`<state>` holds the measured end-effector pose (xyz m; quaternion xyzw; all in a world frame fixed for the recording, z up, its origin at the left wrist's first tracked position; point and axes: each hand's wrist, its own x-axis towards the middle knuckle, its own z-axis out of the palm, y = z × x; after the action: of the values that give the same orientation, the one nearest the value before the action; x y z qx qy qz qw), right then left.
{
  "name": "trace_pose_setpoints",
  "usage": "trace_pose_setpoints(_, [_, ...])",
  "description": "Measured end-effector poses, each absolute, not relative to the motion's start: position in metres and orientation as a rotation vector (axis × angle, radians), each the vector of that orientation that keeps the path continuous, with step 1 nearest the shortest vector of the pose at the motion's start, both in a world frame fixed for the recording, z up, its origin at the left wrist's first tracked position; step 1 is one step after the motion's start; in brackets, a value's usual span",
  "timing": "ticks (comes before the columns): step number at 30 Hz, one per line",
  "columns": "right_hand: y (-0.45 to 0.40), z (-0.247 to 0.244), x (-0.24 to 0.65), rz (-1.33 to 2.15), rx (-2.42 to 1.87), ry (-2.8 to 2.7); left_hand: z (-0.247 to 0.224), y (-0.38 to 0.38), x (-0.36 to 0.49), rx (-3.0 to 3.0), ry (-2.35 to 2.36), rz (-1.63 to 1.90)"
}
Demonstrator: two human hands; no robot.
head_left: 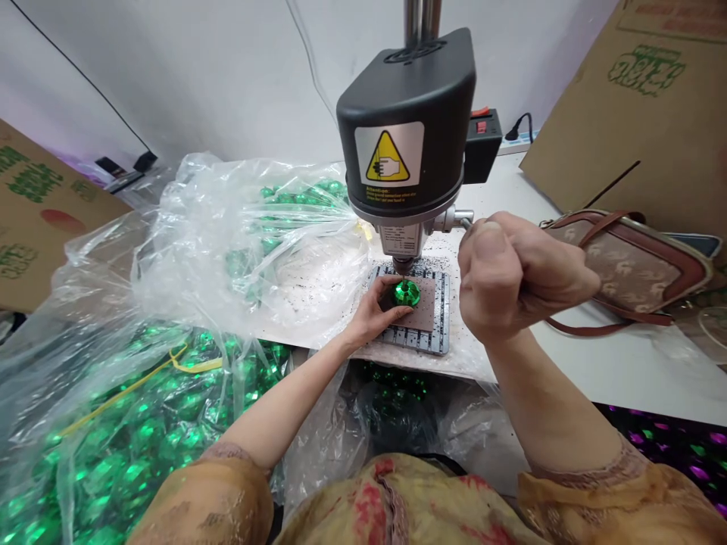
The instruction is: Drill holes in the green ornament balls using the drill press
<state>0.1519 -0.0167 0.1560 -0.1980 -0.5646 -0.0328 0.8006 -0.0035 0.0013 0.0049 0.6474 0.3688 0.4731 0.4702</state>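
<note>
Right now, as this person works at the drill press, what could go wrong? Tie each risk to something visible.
The left hand holds the green ball close beneath the chuck, so a slip could injure a finger.

No clamp shows on the ball, so it might spin or roll.

Dark debris dots the base plate, and might unsettle the board.

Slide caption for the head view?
Left hand steadies a green ornament under the drill press; right hand raised beside it.

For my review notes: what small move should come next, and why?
Probably a gentle downward pull on the side lever: the right hand appears closed on it, while the left hand steadies the green bauble beneath the chuck. Whether the bit already touches is unclear.
</note>
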Motion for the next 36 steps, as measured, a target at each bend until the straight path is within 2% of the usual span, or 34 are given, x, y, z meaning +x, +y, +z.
trace_pose_setpoints(26, [-0.003, 0.117, 0.167, -0.169, -0.149, -1.447, 0.000, 0.000, -0.003, 1.511, 0.848, 1.153])
trace_pose_setpoints(32, [-0.011, 0.161, 0.153, -0.064, -0.374, -1.256, 0.002, 0.000, -0.002, 1.538, 0.905, 1.175])
trace_pose_setpoints(36, [-0.007, 0.192, 0.145, 0.097, -0.440, -1.079, 0.015, -0.024, -0.004, 1.684, 1.132, 1.319])
